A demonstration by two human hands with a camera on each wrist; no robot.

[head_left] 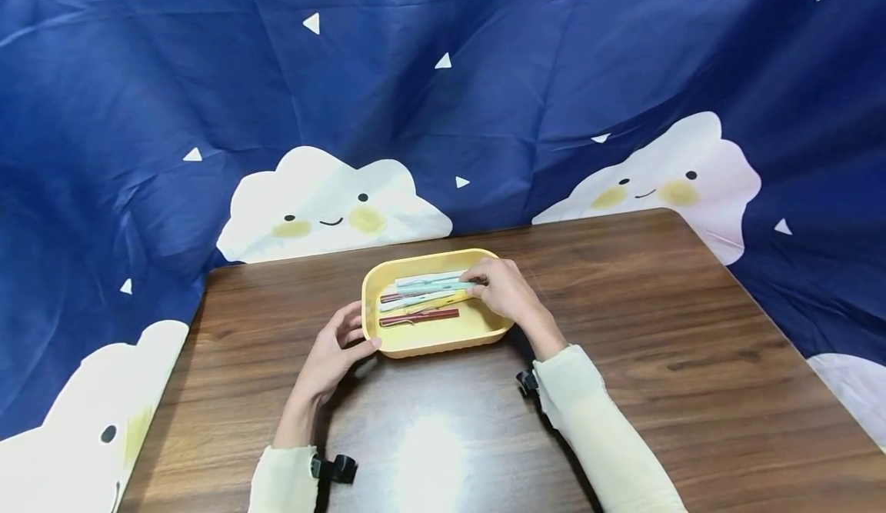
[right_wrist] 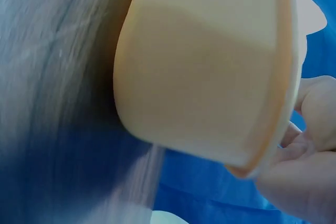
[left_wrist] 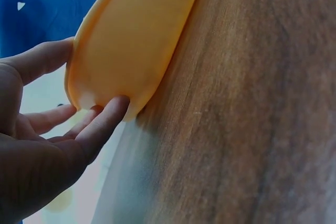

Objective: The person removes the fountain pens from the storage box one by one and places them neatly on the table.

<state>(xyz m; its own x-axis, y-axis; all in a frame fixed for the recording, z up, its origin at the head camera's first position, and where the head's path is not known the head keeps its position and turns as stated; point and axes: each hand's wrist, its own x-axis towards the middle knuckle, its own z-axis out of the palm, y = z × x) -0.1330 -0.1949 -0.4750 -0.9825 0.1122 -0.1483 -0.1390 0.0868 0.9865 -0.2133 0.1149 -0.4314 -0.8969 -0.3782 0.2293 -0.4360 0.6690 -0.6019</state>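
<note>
A yellow plastic tray [head_left: 422, 344] with rounded corners sits on the table, several slim pens lying lengthwise inside it. Two dark red pens [head_left: 422, 318] show, one at the front and one partly covered; light blue, white and yellow pens [head_left: 443, 299] lie among them. My left hand [head_left: 334, 349] grips the tray's left end, thumb at the front corner; in the left wrist view its fingertips press the outer wall [left_wrist: 131, 40]. Over the right rim reaches my right hand [head_left: 508, 288], pinching the end of a light blue pen [head_left: 439, 288]. In the right wrist view the tray wall [right_wrist: 199, 77] hides its fingertips.
The brown wooden table [head_left: 623, 305] extends to both sides, its far edge close behind the tray. A blue curtain [head_left: 512, 98] with white clouds hangs behind it. A small black camera [head_left: 339, 468] is strapped at the left wrist, another camera [head_left: 527, 382] at the right.
</note>
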